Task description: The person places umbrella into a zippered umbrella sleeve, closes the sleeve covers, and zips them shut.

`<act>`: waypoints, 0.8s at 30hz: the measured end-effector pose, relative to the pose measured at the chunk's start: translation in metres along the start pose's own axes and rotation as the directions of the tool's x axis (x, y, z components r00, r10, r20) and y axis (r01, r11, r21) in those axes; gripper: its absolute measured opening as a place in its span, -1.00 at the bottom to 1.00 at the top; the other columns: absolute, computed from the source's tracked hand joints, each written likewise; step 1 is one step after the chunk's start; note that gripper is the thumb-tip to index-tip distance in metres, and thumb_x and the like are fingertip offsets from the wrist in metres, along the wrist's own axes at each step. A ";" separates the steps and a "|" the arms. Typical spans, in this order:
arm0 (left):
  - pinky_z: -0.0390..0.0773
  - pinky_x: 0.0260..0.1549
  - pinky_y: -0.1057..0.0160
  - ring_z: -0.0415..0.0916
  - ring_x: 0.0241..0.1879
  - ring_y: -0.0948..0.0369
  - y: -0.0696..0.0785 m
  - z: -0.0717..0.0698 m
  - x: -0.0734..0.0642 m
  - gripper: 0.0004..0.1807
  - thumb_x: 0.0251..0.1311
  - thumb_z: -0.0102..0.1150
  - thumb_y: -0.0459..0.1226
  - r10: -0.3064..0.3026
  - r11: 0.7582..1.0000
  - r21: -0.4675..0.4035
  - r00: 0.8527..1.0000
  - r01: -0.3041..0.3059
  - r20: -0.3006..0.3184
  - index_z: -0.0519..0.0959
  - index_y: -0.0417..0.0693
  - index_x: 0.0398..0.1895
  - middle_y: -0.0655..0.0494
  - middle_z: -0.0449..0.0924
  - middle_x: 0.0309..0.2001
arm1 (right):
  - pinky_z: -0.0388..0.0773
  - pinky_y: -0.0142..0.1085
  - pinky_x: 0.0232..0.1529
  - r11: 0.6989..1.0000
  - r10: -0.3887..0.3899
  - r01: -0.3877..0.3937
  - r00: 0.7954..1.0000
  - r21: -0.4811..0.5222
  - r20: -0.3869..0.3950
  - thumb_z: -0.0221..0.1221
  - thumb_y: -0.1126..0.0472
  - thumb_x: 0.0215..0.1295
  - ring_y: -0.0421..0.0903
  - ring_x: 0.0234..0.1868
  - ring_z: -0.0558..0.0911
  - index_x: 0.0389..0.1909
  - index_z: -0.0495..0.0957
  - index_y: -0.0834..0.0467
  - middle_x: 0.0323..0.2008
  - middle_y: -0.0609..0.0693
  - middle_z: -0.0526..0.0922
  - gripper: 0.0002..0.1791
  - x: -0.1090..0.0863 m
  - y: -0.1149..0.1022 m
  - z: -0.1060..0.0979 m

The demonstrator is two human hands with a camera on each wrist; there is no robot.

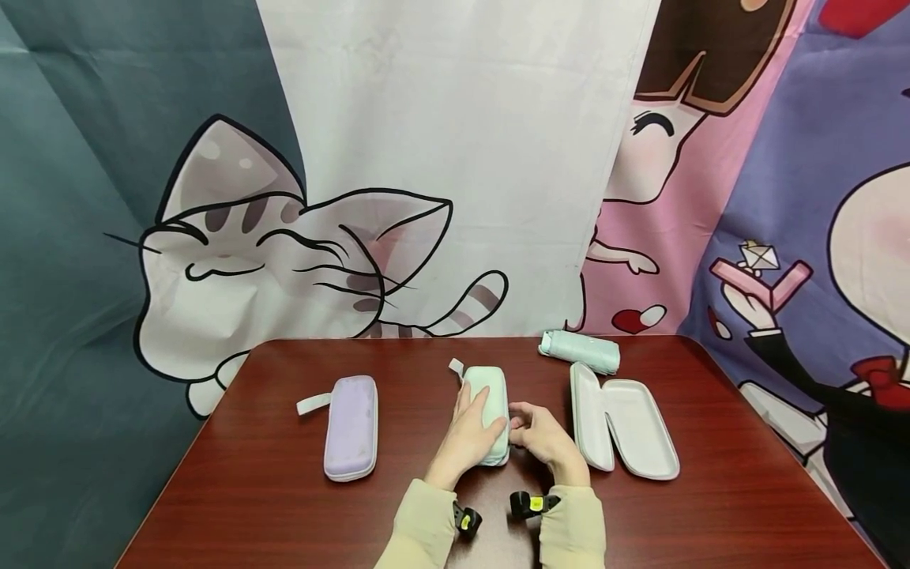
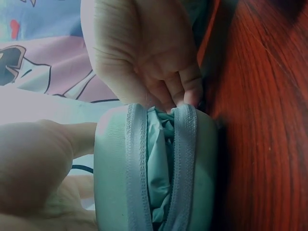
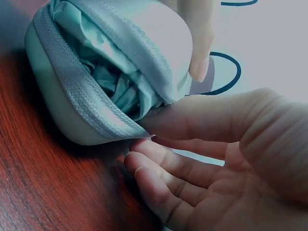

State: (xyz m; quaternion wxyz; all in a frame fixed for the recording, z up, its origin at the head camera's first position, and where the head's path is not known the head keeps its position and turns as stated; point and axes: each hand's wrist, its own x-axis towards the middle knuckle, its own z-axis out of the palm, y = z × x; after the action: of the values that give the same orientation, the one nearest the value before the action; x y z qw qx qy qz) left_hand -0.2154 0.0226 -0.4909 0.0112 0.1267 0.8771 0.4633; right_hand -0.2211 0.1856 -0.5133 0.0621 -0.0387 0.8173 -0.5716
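A mint green zip case [image 1: 494, 395] stands long side away from me on the table, its zip partly undone. Crinkled green fabric [image 2: 159, 173] shows in the gap between the zip tapes. My left hand [image 1: 465, 433] rests on the lid with fairly straight fingers, the thumb lying across toward the right edge. At the right side of the case, my right hand [image 1: 546, 435] pinches the zip edge between thumb and curled fingers; the zip pull is hidden there. In the right wrist view, the right thumb [image 3: 207, 118] sits at the corner where the two zip tapes meet.
To the left lies a closed lilac case [image 1: 351, 427] with a pale strap. An open white-lined case [image 1: 643, 431] spreads out on the right, and behind it is a rolled mint green bundle [image 1: 580, 351]. A printed cloth [image 1: 455, 118] hangs beyond the table's far edge.
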 end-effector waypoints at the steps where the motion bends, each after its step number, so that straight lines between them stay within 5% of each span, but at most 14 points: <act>1: 0.10 0.30 -0.16 -0.18 0.47 -0.19 0.000 0.000 0.000 -0.35 0.29 0.17 -0.21 0.000 1.000 0.001 1.000 0.000 0.002 0.27 -0.27 0.40 -0.36 -0.13 0.48 | 0.43 -0.32 -0.39 1.000 -0.003 0.003 1.000 -0.001 0.005 0.15 0.58 -0.05 -0.09 -0.38 0.47 0.18 0.36 0.51 -0.34 0.12 0.52 -0.37 0.000 0.001 0.000; 9: 0.10 0.31 -0.13 -0.23 0.48 -0.18 0.002 0.005 -0.001 -0.34 0.30 0.19 -0.21 -0.008 0.997 0.080 1.000 0.007 0.013 0.27 -0.25 0.41 -0.34 -0.16 0.49 | 0.54 -0.18 -0.27 1.000 -0.017 0.017 0.999 0.010 0.028 0.02 0.47 0.33 -0.05 -0.30 0.59 0.19 0.35 0.53 -0.20 0.17 0.61 -0.58 -0.004 -0.003 -0.003; 13: 0.11 0.30 -0.13 -0.23 0.48 -0.19 0.002 0.007 -0.001 -0.32 0.29 0.22 -0.20 -0.016 0.991 0.133 1.000 0.014 0.011 0.26 -0.23 0.42 -0.31 -0.17 0.50 | 0.54 -0.19 -0.31 1.000 0.007 -0.007 1.000 0.011 -0.004 0.01 0.38 0.36 -0.05 -0.39 0.60 0.19 0.37 0.50 -0.29 0.13 0.63 -0.57 -0.002 -0.013 0.001; 16: 0.18 0.26 -0.17 -0.19 0.47 -0.20 0.002 0.009 -0.001 -0.32 0.23 0.24 -0.26 -0.005 0.988 0.157 1.000 0.006 -0.007 0.29 -0.23 0.40 -0.30 -0.13 0.49 | 0.52 -0.20 -0.29 0.993 -0.008 0.001 0.998 -0.115 -0.067 0.12 0.25 0.34 -0.05 -0.38 0.60 0.18 0.43 0.42 -0.32 0.10 0.64 -0.54 0.000 -0.018 0.005; 20: 0.22 0.24 -0.17 -0.16 0.46 -0.22 0.001 0.013 -0.001 -0.30 0.11 0.23 -0.38 0.018 0.985 0.170 1.000 -0.014 -0.023 0.31 -0.23 0.38 -0.31 -0.09 0.48 | 0.49 -0.02 -0.06 0.943 -0.050 0.000 0.989 -0.334 -0.142 0.27 0.13 0.23 0.08 -0.10 0.60 0.18 0.47 0.35 -0.08 0.18 0.62 -0.44 0.004 -0.026 0.009; 24: 0.17 0.28 -0.12 -0.14 0.45 -0.23 -0.001 0.012 0.001 -0.26 0.06 0.25 -0.43 0.034 0.987 0.160 0.999 -0.030 -0.021 0.28 -0.28 0.38 -0.32 -0.07 0.47 | 0.36 0.09 0.13 0.912 -0.071 0.002 0.986 -0.410 -0.153 0.36 0.20 0.13 0.23 0.12 0.47 0.26 0.40 0.35 0.08 0.31 0.51 -0.33 0.010 -0.035 0.015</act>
State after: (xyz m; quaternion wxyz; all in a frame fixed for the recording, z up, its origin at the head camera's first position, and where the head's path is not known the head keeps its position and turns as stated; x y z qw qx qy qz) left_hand -0.2149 0.0321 -0.4990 -0.0170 0.1356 0.9093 0.3932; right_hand -0.2289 0.1584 -0.4865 -0.0255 -0.0188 0.9201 -0.3904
